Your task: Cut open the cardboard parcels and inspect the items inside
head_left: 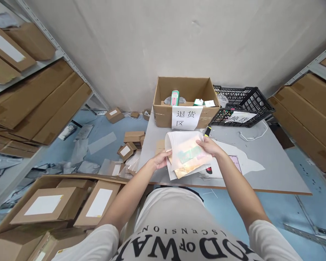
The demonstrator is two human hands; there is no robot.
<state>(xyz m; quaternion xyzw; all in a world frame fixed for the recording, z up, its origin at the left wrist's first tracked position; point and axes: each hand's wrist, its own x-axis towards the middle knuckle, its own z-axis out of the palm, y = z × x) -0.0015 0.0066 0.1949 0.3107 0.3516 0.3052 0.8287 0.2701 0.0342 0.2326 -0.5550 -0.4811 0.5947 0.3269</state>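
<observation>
The frosted bag (188, 154), held over the table (271, 163) with the left hand (161, 159) grip closed on its left edge and the right hand (209, 145) grip on its upper right corner, blurs its contents, while the carton (184, 99) behind holds small boxes and the crate (240, 105) beside it shows nothing legible.

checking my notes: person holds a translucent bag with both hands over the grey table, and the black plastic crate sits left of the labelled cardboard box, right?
Not quite. In the head view the black plastic crate sits right of the labelled cardboard box, not left. The rest holds: left hand and right hand hold the translucent bag over the grey table.
</observation>
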